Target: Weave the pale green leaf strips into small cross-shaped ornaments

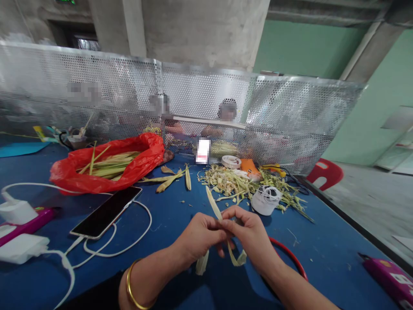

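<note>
My left hand (204, 237) and my right hand (241, 221) meet above the near middle of the blue table, fingertips pinched together. Between them is a pale, dry strip of corn husk (213, 202). Its upper end points up and away from me, while curled ends hang below the fingers. Both hands are closed on the strip; the exact pinch point is partly hidden by the thumbs and fingers. A white tub (266, 202) with thin wire or cord coiled on top stands beyond my right hand. Several loose husk pieces (169, 181) lie beyond my left hand.
A red plastic bag (151, 148) of husk strips stands at left, near a charging phone (108, 213) and white cables. Trimmed scraps (226, 181) are heaped at the back right. A perforated metal screen (206, 86) borders the far edge; two people sit behind it.
</note>
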The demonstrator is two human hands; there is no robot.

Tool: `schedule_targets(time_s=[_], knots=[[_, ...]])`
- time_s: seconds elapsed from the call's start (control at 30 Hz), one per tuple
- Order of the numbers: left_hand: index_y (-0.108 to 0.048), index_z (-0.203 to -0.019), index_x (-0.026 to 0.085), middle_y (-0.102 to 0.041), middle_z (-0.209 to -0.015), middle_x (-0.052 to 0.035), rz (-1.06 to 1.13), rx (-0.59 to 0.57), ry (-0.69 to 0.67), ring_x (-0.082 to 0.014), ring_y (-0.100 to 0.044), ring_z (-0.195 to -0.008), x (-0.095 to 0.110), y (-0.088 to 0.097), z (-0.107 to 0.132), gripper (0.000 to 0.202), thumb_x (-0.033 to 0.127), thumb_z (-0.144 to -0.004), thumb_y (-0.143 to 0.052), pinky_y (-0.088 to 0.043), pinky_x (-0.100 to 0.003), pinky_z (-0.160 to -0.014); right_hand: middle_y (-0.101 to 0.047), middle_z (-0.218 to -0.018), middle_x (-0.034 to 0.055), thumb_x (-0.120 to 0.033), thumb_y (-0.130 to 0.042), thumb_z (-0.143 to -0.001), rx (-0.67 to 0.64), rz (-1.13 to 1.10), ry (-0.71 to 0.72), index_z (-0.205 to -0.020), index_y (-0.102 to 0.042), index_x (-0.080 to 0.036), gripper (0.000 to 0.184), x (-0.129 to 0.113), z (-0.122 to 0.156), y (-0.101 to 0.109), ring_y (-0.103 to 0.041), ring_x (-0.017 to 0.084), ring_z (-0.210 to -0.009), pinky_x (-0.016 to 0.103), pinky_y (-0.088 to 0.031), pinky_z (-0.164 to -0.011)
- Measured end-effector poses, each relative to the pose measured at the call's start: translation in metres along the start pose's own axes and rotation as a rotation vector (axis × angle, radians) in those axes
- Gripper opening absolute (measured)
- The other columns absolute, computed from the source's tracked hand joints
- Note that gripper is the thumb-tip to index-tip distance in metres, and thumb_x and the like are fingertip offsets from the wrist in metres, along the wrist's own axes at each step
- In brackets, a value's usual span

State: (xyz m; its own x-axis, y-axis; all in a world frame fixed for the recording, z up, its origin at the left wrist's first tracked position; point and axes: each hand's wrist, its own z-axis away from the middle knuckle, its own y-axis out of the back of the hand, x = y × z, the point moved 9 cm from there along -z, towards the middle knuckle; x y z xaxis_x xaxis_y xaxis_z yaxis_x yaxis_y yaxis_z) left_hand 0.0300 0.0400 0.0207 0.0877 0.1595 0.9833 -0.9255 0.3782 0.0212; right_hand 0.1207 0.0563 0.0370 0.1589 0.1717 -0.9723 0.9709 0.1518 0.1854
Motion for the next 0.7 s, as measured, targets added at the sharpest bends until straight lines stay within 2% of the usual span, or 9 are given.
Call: schedule_targets(time_s=[0.1,0.17,0.23,0.27,0.3,0.33,0.43,0.53,0.7], knots=[[-0.071,-0.058,0.013,-0.068,-0.059,-0.0045,0.065,0.022,-0.007,-0.0081,-0.052,-0.042,-0.001,0.002,-0.002,0.02,0.03,-0.066,-0.066,-0.029,-0.017,-0.04,-0.065,-0.083,0.0048,-0.024,-0.06,-0.077,0.138,0.25,0.309,-0.069,-0.064,-0.019,0.011,-0.028,0.005,0.013,-0.062,0.019,-0.079,0.031,-0.049,-0.069],[-0.073,-0.063,0.013,-0.07,-0.065,-0.0064,0.125,0.103,-0.013,-0.0096,-0.056,-0.048,-0.001,0.012,-0.002,0.026,0.039,-0.067,-0.068,-0.024,-0.016,-0.037,-0.065,-0.095,0.0076,-0.022,-0.058,-0.081,0.296,0.467,0.536,-0.082,-0.068,-0.021,0.01,-0.051,0.019,0.023,-0.059,0.023,-0.093,0.037,-0.044,-0.083],[-0.073,-0.073,0.014,-0.071,-0.076,-0.0082,0.224,0.168,-0.032,-0.0118,-0.061,-0.058,-0.001,0.022,-0.003,0.032,0.045,-0.069,-0.068,-0.02,-0.015,-0.036,-0.066,-0.089,0.007,-0.022,-0.058,-0.083,0.392,0.628,0.682,-0.091,-0.07,-0.023,0.014,-0.065,0.033,0.024,-0.059,0.022,-0.084,0.036,-0.043,-0.079],[-0.073,-0.077,0.014,-0.071,-0.081,-0.0089,0.276,0.183,-0.056,-0.0129,-0.063,-0.064,0.001,0.026,-0.003,0.032,0.045,-0.071,-0.068,-0.02,-0.014,-0.036,-0.066,-0.08,0.0052,-0.022,-0.058,-0.084,0.37,0.648,0.71,-0.09,-0.07,-0.023,0.014,-0.067,0.037,0.021,-0.058,0.019,-0.074,0.032,-0.043,-0.073],[-0.073,-0.08,0.014,-0.071,-0.086,-0.0093,0.32,0.192,-0.084,-0.0133,-0.063,-0.068,0.003,0.029,-0.004,0.03,0.043,-0.072,-0.068,-0.02,-0.014,-0.036,-0.064,-0.073,0.0033,-0.023,-0.056,-0.085,0.304,0.638,0.692,-0.088,-0.069,-0.023,0.014,-0.065,0.037,0.014,-0.057,0.017,-0.066,0.029,-0.042,-0.066],[-0.073,-0.082,0.014,-0.07,-0.089,-0.0096,0.35,0.196,-0.113,-0.0128,-0.062,-0.069,0.005,0.031,-0.004,0.028,0.04,-0.072,-0.068,-0.022,-0.014,-0.036,-0.064,-0.07,0.0024,-0.024,-0.055,-0.087,0.22,0.609,0.617,-0.088,-0.069,-0.022,0.015,-0.057,0.034,0.007,-0.056,0.015,-0.062,0.027,-0.041,-0.062],[-0.073,-0.084,0.014,-0.069,-0.093,-0.0096,0.382,0.206,-0.163,-0.0101,-0.058,-0.064,0.008,0.034,-0.004,0.022,0.031,-0.071,-0.069,-0.029,-0.013,-0.037,-0.065,-0.067,0.0004,-0.03,-0.054,-0.087,0.04,0.494,0.304,-0.09,-0.069,-0.021,0.018,-0.022,0.022,-0.01,-0.054,0.014,-0.056,0.023,-0.039,-0.054],[-0.074,-0.085,0.014,-0.069,-0.097,-0.0095,0.393,0.219,-0.169,-0.0082,-0.055,-0.06,0.006,0.033,-0.004,0.02,0.028,-0.07,-0.069,-0.03,-0.013,-0.037,-0.059,-0.059,-0.0015,-0.035,-0.055,-0.085,0.006,0.424,0.148,-0.081,-0.07,-0.019,0.022,-0.001,0.016,-0.017,-0.047,0.012,-0.052,0.022,-0.034,-0.05],[-0.075,-0.085,0.014,-0.07,-0.096,-0.0091,0.407,0.215,-0.154,-0.0064,-0.051,-0.055,0.004,0.028,-0.004,0.022,0.028,-0.068,-0.071,-0.03,-0.013,-0.036,-0.054,-0.056,-0.0017,-0.036,-0.055,-0.083,0.035,0.302,0.098,-0.068,-0.067,-0.016,0.027,0.006,0.013,-0.016,-0.042,0.011,-0.051,0.022,-0.031,-0.048]])
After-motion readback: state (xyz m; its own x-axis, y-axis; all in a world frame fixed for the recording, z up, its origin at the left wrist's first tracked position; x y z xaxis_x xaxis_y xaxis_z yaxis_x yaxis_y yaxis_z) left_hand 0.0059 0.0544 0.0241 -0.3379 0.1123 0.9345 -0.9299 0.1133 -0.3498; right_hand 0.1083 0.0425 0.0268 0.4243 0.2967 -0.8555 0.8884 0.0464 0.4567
